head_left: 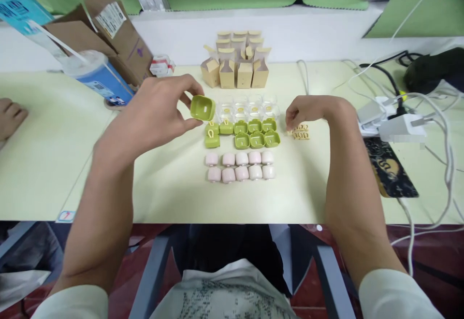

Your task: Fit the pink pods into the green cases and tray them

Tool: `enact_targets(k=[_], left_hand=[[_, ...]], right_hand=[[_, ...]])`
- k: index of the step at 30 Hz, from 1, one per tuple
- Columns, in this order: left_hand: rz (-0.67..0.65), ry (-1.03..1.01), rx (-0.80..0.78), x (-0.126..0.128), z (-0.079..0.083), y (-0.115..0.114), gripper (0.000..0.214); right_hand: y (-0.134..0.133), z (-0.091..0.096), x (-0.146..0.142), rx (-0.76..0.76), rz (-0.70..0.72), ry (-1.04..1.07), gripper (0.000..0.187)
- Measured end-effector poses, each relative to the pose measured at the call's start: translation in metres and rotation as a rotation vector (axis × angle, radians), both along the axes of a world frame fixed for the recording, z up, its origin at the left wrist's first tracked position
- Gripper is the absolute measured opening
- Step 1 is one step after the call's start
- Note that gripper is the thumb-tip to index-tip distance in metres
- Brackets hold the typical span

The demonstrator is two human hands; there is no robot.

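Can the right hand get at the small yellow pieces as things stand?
Probably yes: the right hand is already at the yellow pieces, and nothing visible blocks its fingers. Whether they touch one is hard to tell.

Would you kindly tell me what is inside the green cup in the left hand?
Inside the green cup, a small pale spot shows, perhaps a hole or glare; I see no loose item. Its outer underside, turned away beside the left hand, cannot be seen.
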State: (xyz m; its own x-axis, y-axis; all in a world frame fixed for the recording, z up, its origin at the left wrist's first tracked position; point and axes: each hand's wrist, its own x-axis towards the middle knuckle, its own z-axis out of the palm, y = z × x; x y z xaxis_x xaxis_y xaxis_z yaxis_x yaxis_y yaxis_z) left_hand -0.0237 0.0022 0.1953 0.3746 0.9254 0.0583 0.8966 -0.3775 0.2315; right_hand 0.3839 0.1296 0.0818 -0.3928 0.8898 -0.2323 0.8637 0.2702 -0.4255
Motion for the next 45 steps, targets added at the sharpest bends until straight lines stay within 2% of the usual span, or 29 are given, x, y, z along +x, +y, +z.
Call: enact_targets(k=[2, 3, 5, 7, 10, 12, 17, 21, 26, 29, 36, 40, 45], left_hand=[[-0.074, -0.042, 0.018, 0.019, 0.01, 0.003, 0.041], [-0.105, -0.07, 0.033, 0.027, 0.014, 0.004, 0.039], [-0.139, -0.126, 0.065, 0.039, 0.017, 0.006, 0.036], [-0.138, -0.176, 0.085, 0.048, 0.016, 0.01, 0.036], [-0.11, -0.241, 0.098, 0.055, 0.008, 0.016, 0.04], [-0.113, -0.263, 0.085, 0.056, 0.001, 0.021, 0.04], [-0.115, -0.308, 0.011, 0.052, -0.009, 0.026, 0.033], [-0.09, -0.241, -0.015, 0.046, -0.01, 0.024, 0.031], [-0.1, -0.174, -0.005, 0.04, -0.013, 0.026, 0.029], [-0.128, -0.19, 0.021, 0.038, -0.014, 0.026, 0.028], [-0.081, -0.167, -0.036, 0.042, -0.011, 0.024, 0.033], [-0.06, -0.184, -0.038, 0.042, -0.01, 0.023, 0.037], [-0.052, -0.231, -0.019, 0.042, -0.013, 0.025, 0.033]], right_hand=[[-0.013, 0.025, 0.001, -0.094, 0.006, 0.185, 0.039], [-0.02, 0.036, 0.0, -0.072, 0.014, 0.335, 0.039], [-0.035, 0.058, -0.009, 0.08, 0.043, 0.638, 0.041], [-0.05, 0.075, -0.026, 0.23, 0.071, 0.852, 0.041], [-0.074, 0.092, -0.061, 0.366, 0.075, 0.981, 0.035], [-0.088, 0.098, -0.082, 0.415, 0.082, 0.946, 0.03], [-0.103, 0.094, -0.117, 0.5, 0.065, 0.714, 0.021], [-0.102, 0.086, -0.131, 0.473, 0.059, 0.719, 0.013], [-0.103, 0.085, -0.135, 0.52, 0.161, 0.791, 0.019], [-0.107, 0.086, -0.136, 0.546, 0.122, 0.752, 0.018], [-0.114, 0.083, -0.142, 0.57, 0.063, 0.622, 0.016], [-0.107, 0.076, -0.144, 0.663, 0.102, 0.531, 0.018], [-0.089, 0.058, -0.146, 0.619, 0.201, 0.547, 0.023]])
